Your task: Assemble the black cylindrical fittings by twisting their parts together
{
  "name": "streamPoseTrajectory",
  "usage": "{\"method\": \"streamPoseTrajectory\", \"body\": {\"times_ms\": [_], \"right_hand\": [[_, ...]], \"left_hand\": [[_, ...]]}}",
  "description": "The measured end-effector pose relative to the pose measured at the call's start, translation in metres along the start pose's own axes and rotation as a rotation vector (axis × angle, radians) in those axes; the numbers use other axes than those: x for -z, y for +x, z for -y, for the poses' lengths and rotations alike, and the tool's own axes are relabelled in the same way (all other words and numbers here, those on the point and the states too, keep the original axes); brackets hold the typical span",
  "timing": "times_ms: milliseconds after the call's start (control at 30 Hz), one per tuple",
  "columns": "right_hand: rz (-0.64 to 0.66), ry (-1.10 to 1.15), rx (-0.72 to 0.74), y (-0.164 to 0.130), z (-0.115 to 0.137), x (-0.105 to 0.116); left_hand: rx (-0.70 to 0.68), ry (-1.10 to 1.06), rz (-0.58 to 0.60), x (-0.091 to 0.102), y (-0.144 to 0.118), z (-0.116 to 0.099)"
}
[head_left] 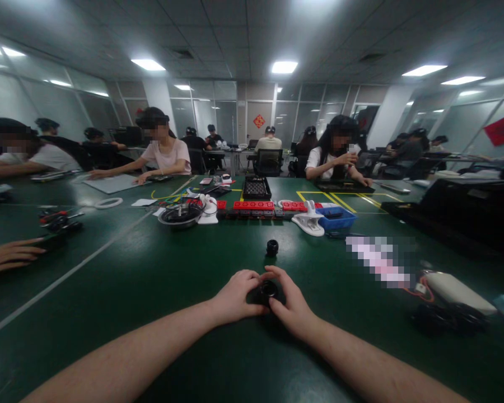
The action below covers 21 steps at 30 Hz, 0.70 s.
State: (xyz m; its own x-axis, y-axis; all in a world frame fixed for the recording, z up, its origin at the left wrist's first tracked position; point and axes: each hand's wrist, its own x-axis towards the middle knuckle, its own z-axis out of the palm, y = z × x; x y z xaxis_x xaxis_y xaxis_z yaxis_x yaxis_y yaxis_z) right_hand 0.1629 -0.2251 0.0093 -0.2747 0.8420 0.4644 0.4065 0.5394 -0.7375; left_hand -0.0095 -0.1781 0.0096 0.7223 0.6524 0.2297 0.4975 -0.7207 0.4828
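Low over the green table, both my hands close around a small black round part (269, 289) with a hollow middle facing up. My left hand (236, 296) curls against its left side, thumb toward the near edge. From the right, my right hand (292, 305) grips it between thumb and forefinger, and the two hands' fingertips nearly meet behind it. Fingers cover much of the part's sides. A second black cylindrical piece (272, 248) with a ribbed body stands on the table just beyond my hands, touched by neither.
Farther back lie a bowl of black cable (180, 214), red strips (254, 206), a white clip stand (309, 219), a blue bin (338, 219) and a black tray (256, 188). A beige pouch (460, 291) lies right. Another person's hand (12, 256) rests at left.
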Motion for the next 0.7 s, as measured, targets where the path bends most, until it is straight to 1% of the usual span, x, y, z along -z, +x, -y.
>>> {"method": "streamPoseTrajectory", "body": {"times_ms": [100,233,300,500,700], "right_hand": [[0.0,0.001,0.021,-0.0014,-0.0012,0.0008],[-0.083,-0.066,-0.014,-0.0014,-0.0035,0.0001],[-0.103,-0.096,-0.025,-0.0008,-0.0041,-0.0003],[-0.122,-0.187,-0.06,0.0006,-0.0019,-0.0007],[-0.134,-0.218,-0.088,0.0016,0.0002,-0.0011]], "left_hand": [[-0.008,0.001,-0.002,0.0001,-0.0002,-0.0002],[-0.009,-0.012,-0.018,0.0018,-0.0005,-0.0027],[-0.016,-0.011,-0.022,0.0021,-0.0004,-0.003],[-0.021,-0.009,-0.022,0.0016,-0.0002,-0.0031],[-0.017,-0.017,-0.019,0.0019,0.0001,-0.0032]]}}
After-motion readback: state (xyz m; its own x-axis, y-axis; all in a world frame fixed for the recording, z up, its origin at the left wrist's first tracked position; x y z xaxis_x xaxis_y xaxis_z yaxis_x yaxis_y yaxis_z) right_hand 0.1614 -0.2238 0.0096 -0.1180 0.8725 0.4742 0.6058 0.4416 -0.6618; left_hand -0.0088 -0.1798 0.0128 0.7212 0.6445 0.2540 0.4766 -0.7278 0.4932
